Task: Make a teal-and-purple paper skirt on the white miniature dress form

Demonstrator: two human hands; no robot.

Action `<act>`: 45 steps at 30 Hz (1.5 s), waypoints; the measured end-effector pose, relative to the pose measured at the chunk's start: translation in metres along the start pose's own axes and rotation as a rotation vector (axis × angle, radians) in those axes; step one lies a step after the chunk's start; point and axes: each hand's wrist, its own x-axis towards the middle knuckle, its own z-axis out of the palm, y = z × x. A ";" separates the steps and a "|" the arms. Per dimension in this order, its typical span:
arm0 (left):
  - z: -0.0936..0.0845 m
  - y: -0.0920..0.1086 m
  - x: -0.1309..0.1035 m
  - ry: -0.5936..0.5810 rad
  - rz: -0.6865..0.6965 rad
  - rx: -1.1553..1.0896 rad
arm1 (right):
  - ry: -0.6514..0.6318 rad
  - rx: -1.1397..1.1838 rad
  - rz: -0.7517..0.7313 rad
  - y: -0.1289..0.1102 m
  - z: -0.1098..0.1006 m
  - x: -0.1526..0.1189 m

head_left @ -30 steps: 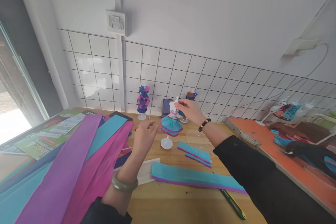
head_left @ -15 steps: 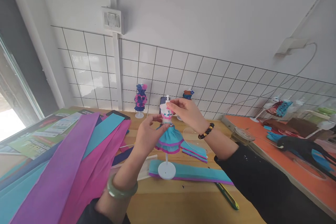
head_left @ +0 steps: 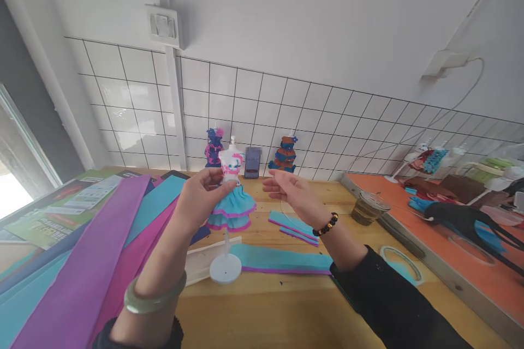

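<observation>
A small white dress-form mannequin [head_left: 230, 159], marked with pink and blue on its chest, stands on a round white base [head_left: 225, 269]. It wears a turquoise ruffled skirt [head_left: 234, 208] edged in purple-pink. My left hand [head_left: 198, 196] grips it at the waist from the left, thumb in front and fingers partly hidden behind. To the right of the mannequin, my right hand [head_left: 297, 193] is held apart from it with loosely extended fingers and nothing in them. Beneath lie a long turquoise strip [head_left: 282, 259] with a purple edge and folded turquoise pieces [head_left: 292, 226].
Purple fabric [head_left: 85, 251] and other coloured lengths cover the left side. Along the tiled wall stand a phone [head_left: 252, 163] and dressed forms, one brown and blue [head_left: 285, 155]. A tape roll [head_left: 368, 207] and scissors handle [head_left: 403, 262] are on the right, beside an orange surface [head_left: 458, 245].
My right hand has come away from the mannequin's shoulder. The mannequin, with my left hand at its waist, appears further left and turned; the camera view has shifted too.
</observation>
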 end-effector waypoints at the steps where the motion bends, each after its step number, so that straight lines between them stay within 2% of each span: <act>1: -0.005 0.002 0.001 0.047 -0.005 0.009 | -0.033 -0.056 0.031 0.014 0.001 -0.004; 4: -0.015 0.006 0.001 0.144 -0.010 0.071 | -0.131 -0.186 0.094 0.057 0.012 -0.014; 7: -0.015 0.009 0.001 0.168 -0.019 0.134 | -0.220 -0.272 0.102 0.086 0.032 -0.022; 10: -0.012 0.009 0.001 0.160 -0.012 0.175 | -0.302 -0.323 0.089 0.096 0.049 -0.025; 13: -0.011 0.007 0.001 0.166 -0.004 0.193 | -0.380 -0.344 0.091 0.099 0.055 -0.026; 17: -0.009 0.005 0.002 0.186 -0.012 0.204 | -0.438 -0.340 0.132 0.105 0.044 -0.026; 23: 0.000 -0.001 0.004 0.163 -0.029 0.177 | -0.578 -0.300 0.205 0.110 0.004 -0.027; 26: 0.007 -0.003 0.003 0.122 -0.042 0.189 | -0.685 -0.289 0.235 0.110 -0.001 -0.031; 28: 0.013 -0.003 0.002 0.091 -0.061 0.201 | -0.711 -0.281 0.241 0.107 -0.001 -0.032; 32: 0.027 0.000 -0.002 0.019 -0.114 0.231 | -0.576 -0.289 0.240 0.093 -0.012 -0.030; 37: 0.042 -0.002 -0.006 -0.069 -0.093 0.249 | -0.279 -0.409 0.267 0.083 -0.060 -0.036; 40: 0.047 -0.003 -0.008 -0.072 -0.045 0.238 | -0.093 -0.513 0.320 0.094 -0.091 -0.048; 45: 0.047 0.003 -0.010 0.091 0.014 0.215 | 0.286 -0.806 0.517 0.129 -0.147 -0.085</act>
